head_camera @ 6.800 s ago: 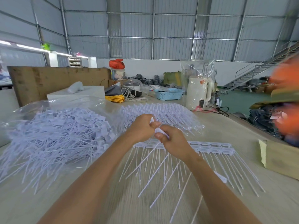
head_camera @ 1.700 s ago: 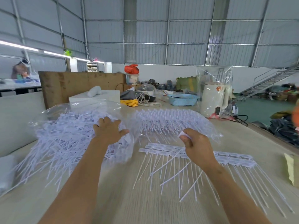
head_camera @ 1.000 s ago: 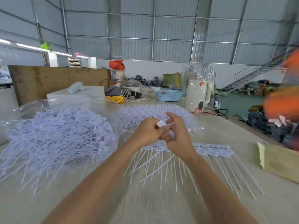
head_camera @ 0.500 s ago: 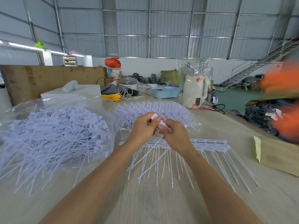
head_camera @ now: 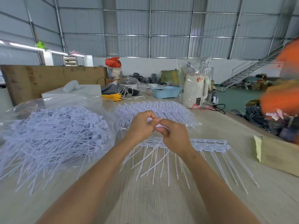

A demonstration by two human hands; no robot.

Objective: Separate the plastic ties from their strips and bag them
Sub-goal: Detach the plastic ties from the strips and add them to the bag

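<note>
Closest to me, two bare forearms reach out over the pale table [head_camera: 145,199]. Just past the wrists lies a strip of ties [head_camera: 208,143], its row of heads still joined and the thin tails fanned back toward the person. Above its left end the two hands meet: the left hand [head_camera: 140,126] and the right hand [head_camera: 174,136] are pressed fingertip to fingertip, both pinching a small white tie head [head_camera: 157,125] between them. To my eye this is the snapping-off step. It would go best with each grip kept right beside the joint, then a short twist rather than a long pull, so the head comes away clean and the neighbouring tails are not dragged into a tangle. Letting the rest of the strip lie flat on the table should keep it from lifting.

Off to the left, a clear bag [head_camera: 53,126] lies on its side, bulging with loose ties whose tails spill out of its mouth toward the near edge; a freed tie has only a short way to go. Beyond the hands, another bagged bundle [head_camera: 155,110] of ties sits further back. Farther still stand a white kettle [head_camera: 194,91] in plastic wrap and a blue basket [head_camera: 165,92].
</note>
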